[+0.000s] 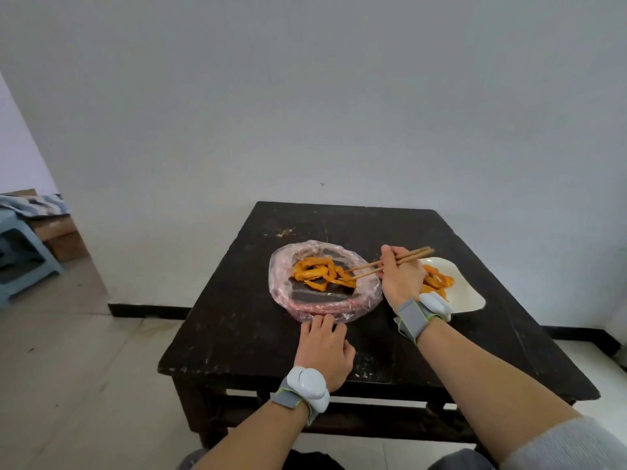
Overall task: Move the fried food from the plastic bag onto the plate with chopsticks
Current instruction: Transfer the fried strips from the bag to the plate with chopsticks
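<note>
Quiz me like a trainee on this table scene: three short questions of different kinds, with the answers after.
1. True or false: some fried food already lies on the plate.
2. The tips of the chopsticks are: A in the plastic bag, B on the plate, C raised clear of both.
3. Fill in: the ___ hand holds the chopsticks.
Key: 1 true; 2 A; 3 right hand.

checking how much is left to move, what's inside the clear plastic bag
Orange fried food strips lie inside the clear plastic bag, with the tips of the brown wooden chopsticks among them. Whatever sits under them is covered.
</note>
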Demonstrator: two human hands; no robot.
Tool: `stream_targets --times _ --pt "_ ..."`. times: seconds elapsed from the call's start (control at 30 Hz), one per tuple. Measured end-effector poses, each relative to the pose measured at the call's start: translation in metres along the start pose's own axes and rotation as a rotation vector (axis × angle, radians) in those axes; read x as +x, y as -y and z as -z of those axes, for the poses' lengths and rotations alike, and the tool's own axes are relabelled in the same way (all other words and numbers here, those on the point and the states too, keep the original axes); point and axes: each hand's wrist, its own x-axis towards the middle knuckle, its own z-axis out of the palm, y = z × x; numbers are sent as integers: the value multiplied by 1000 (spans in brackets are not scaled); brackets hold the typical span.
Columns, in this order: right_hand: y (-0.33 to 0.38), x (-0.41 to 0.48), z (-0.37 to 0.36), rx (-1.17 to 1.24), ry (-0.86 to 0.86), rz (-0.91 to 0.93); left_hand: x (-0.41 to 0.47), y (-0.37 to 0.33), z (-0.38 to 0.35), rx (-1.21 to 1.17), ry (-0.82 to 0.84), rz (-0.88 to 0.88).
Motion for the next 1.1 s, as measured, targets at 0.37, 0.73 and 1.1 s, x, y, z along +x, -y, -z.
stream_targets --times 0.37,0.73,1.1 --pt "-2 10 0 22 -173 28 0 2 -1 15 3 2" --pt "-2 10 2 221 -66 -161 -1 -1 1 6 10 0" --pt "-9 9 -9 335 -194 -349 -1 -1 2 7 6 0"
